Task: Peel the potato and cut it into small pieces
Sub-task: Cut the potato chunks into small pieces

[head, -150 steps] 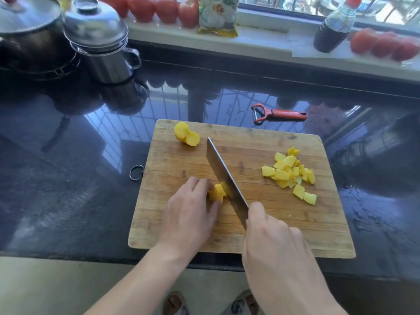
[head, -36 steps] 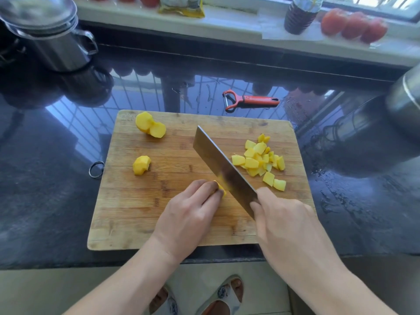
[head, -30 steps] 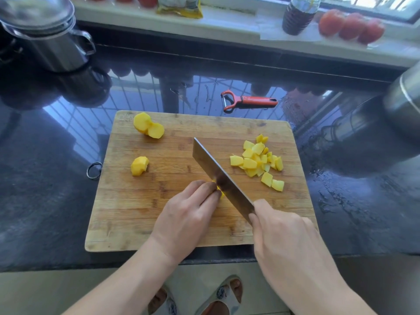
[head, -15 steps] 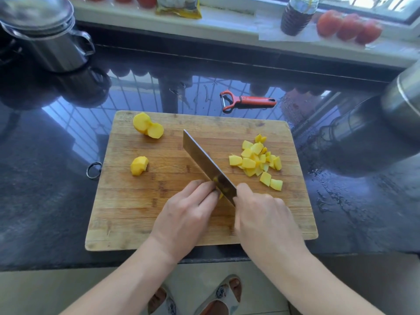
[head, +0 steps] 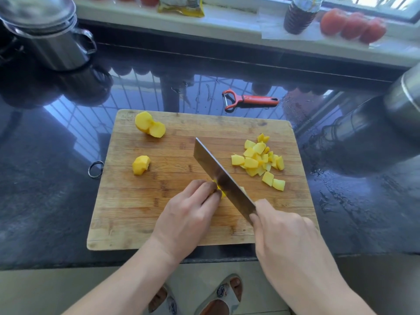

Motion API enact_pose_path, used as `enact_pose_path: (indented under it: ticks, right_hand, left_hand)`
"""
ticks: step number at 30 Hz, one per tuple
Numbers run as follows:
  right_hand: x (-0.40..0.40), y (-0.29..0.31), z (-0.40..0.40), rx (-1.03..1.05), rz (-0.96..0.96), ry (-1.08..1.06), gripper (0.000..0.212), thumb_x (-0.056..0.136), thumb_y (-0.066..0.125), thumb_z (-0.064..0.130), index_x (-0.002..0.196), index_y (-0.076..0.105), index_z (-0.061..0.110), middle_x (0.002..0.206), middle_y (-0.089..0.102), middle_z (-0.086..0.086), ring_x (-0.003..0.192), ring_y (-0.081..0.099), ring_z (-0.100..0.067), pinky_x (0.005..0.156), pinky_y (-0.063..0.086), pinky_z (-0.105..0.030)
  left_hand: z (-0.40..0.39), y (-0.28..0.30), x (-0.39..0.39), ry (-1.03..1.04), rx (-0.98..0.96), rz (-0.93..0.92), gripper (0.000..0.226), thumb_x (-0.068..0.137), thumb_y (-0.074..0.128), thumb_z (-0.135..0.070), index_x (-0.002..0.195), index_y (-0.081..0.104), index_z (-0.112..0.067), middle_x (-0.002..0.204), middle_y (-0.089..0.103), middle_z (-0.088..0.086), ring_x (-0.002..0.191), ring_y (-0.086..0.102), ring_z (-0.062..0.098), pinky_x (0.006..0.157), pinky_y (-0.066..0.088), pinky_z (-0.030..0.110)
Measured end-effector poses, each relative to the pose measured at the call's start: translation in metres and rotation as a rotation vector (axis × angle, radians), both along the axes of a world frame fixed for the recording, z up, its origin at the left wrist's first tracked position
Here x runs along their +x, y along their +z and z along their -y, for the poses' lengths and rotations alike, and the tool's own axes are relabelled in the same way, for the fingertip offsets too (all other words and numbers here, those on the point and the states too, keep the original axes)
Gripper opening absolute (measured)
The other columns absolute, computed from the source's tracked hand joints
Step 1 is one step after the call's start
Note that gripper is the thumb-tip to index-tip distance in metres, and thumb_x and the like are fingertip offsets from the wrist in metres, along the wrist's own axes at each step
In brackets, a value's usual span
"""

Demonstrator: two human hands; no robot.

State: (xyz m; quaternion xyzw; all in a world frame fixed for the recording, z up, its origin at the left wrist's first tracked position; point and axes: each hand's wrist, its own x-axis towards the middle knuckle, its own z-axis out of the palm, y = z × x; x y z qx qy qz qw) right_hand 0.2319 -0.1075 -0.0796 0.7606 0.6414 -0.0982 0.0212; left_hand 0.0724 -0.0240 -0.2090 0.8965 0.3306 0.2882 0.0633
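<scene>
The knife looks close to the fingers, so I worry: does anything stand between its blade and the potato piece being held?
Nothing visible does: the knife already meets the potato piece, beside the left hand's fingers.

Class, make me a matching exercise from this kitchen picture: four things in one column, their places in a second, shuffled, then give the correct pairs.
Things:
1. peeler
2. knife
3. diced pile
4. tomatoes

Places:
A. on the window ledge
B. right part of the board
C. in the right hand
D. on the black counter behind the board

Pairs: 1-D, 2-C, 3-B, 4-A
</scene>
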Motion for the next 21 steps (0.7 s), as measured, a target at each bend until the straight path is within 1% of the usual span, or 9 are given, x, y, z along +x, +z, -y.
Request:
enact_pose_path:
  ticks: [2, 4, 7, 9, 12, 14, 16, 19, 21]
  right_hand:
    - [0.001, 0.002, 0.001, -0.039, 0.009, 0.001, 0.038, 0.093, 0.064, 0.02, 0.079, 0.03, 0.032, 0.049, 0.033, 0.01, 0.042, 0.028, -0.019, 0.037, 0.019, -0.027]
    - [0.001, 0.004, 0.002, -0.059, 0.03, -0.001, 0.046, 0.087, 0.07, 0.017, 0.077, 0.027, 0.031, 0.049, 0.029, 0.011, 0.04, 0.025, -0.017, 0.038, 0.009, -0.023]
    - [-0.002, 0.003, 0.004, -0.092, 0.05, -0.022, 0.049, 0.086, 0.069, 0.017, 0.076, 0.023, 0.029, 0.047, 0.024, 0.011, 0.038, 0.02, -0.012, 0.039, 0.005, -0.022]
    - [-0.004, -0.004, 0.004, -0.106, 0.069, -0.023, 0.042, 0.093, 0.061, 0.019, 0.077, 0.023, 0.029, 0.05, 0.037, 0.009, 0.042, 0.032, -0.018, 0.039, 0.01, -0.025]
    - [-0.009, -0.013, -0.009, -0.047, 0.013, 0.006, 0.028, 0.098, 0.054, 0.018, 0.084, 0.032, 0.029, 0.063, 0.059, 0.003, 0.053, 0.056, -0.027, 0.043, 0.025, -0.033]
    - [-0.01, -0.018, -0.022, -0.028, -0.038, 0.018, 0.014, 0.102, 0.046, 0.019, 0.093, 0.038, 0.027, 0.072, 0.063, 0.002, 0.059, 0.057, -0.027, 0.048, 0.032, -0.033]
    - [-0.006, -0.019, -0.035, -0.026, -0.065, 0.019, 0.014, 0.104, 0.041, 0.021, 0.092, 0.036, 0.027, 0.077, 0.064, 0.001, 0.062, 0.052, -0.028, 0.052, 0.037, -0.035]
    - [0.003, -0.018, -0.037, 0.03, -0.098, 0.004, 0.015, 0.103, 0.045, 0.022, 0.089, 0.04, 0.026, 0.072, 0.063, 0.0, 0.062, 0.059, -0.031, 0.052, 0.047, -0.039]
    - [0.005, -0.013, -0.027, 0.067, -0.104, -0.02, 0.018, 0.103, 0.047, 0.026, 0.086, 0.04, 0.027, 0.065, 0.06, 0.001, 0.058, 0.059, -0.032, 0.049, 0.046, -0.04]
  left_hand:
    - [0.0, 0.0, 0.0, -0.004, -0.009, -0.004, 0.015, 0.098, 0.062, 0.004, 0.104, 0.074, -0.002, 0.109, 0.069, 0.014, 0.102, 0.066, 0.031, 0.093, 0.057, 0.039]
    - [0.0, 0.001, -0.001, -0.007, -0.015, -0.009, 0.014, 0.099, 0.062, 0.004, 0.105, 0.073, -0.002, 0.11, 0.069, 0.014, 0.103, 0.066, 0.031, 0.093, 0.057, 0.039]
    - [0.0, 0.003, 0.0, -0.014, -0.022, -0.005, 0.014, 0.098, 0.063, 0.005, 0.105, 0.073, -0.002, 0.111, 0.069, 0.014, 0.104, 0.066, 0.031, 0.094, 0.057, 0.038]
    - [0.0, 0.004, 0.0, -0.018, -0.024, 0.001, 0.014, 0.097, 0.063, 0.006, 0.102, 0.073, -0.003, 0.11, 0.069, 0.013, 0.104, 0.067, 0.031, 0.094, 0.057, 0.038]
    - [-0.001, 0.004, 0.0, -0.01, -0.035, 0.002, 0.015, 0.094, 0.064, 0.007, 0.1, 0.073, -0.003, 0.111, 0.07, 0.013, 0.103, 0.067, 0.031, 0.093, 0.057, 0.038]
    - [0.0, 0.004, 0.0, -0.013, -0.046, 0.002, 0.016, 0.095, 0.064, 0.007, 0.101, 0.073, -0.003, 0.111, 0.07, 0.013, 0.102, 0.067, 0.031, 0.092, 0.057, 0.038]
    - [-0.001, 0.005, 0.0, -0.009, -0.045, 0.003, 0.016, 0.097, 0.062, 0.006, 0.101, 0.074, -0.003, 0.11, 0.07, 0.012, 0.1, 0.067, 0.031, 0.091, 0.057, 0.038]
    - [0.0, 0.005, 0.0, 0.003, -0.027, 0.017, 0.012, 0.1, 0.062, 0.001, 0.1, 0.074, -0.002, 0.108, 0.07, 0.013, 0.099, 0.067, 0.03, 0.09, 0.057, 0.037]
    - [0.001, 0.005, 0.0, 0.007, -0.019, 0.024, 0.012, 0.101, 0.062, 0.0, 0.1, 0.074, -0.001, 0.107, 0.07, 0.014, 0.099, 0.067, 0.03, 0.09, 0.057, 0.037]
